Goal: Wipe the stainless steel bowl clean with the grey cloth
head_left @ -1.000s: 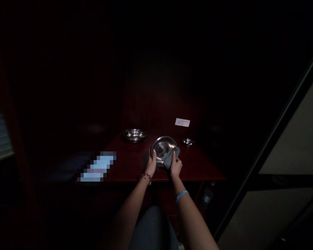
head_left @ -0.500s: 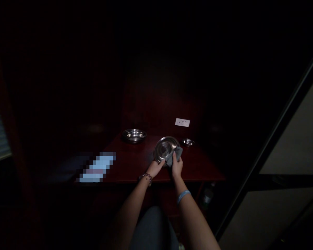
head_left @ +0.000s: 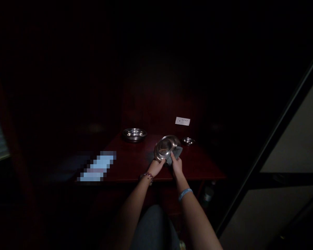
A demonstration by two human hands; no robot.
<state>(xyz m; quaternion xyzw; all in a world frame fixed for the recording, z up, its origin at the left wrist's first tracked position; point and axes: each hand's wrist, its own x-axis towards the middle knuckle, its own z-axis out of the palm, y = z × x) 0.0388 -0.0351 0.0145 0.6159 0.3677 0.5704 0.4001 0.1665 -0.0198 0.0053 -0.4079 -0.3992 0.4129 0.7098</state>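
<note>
A shiny metal plate [head_left: 165, 146] is tilted up above the table, its hollow side towards me. My left hand [head_left: 157, 167] grips its lower left rim, thumb on the near side. On the lower right, my right hand [head_left: 176, 164] is closed on a grey cloth [head_left: 177, 151], pressing it against the plate's rim. Fingers behind the plate are hidden. Farther back to the left stand nested metal dishes [head_left: 134, 134]. A small metal bowl [head_left: 188, 141] sits just right of the plate.
The dark red table [head_left: 130, 163] has its front edge just under my wrists. A white socket panel [head_left: 182, 121] is on the back wall. At the table's left lies a pixelated bright patch [head_left: 97, 168]. A bottle [head_left: 207, 195] stands below on the right.
My right thumb and the cloth have shifted slightly on the plate's lower right. The plate has turned a little, and its reflections differ. The other dishes stay in place.
</note>
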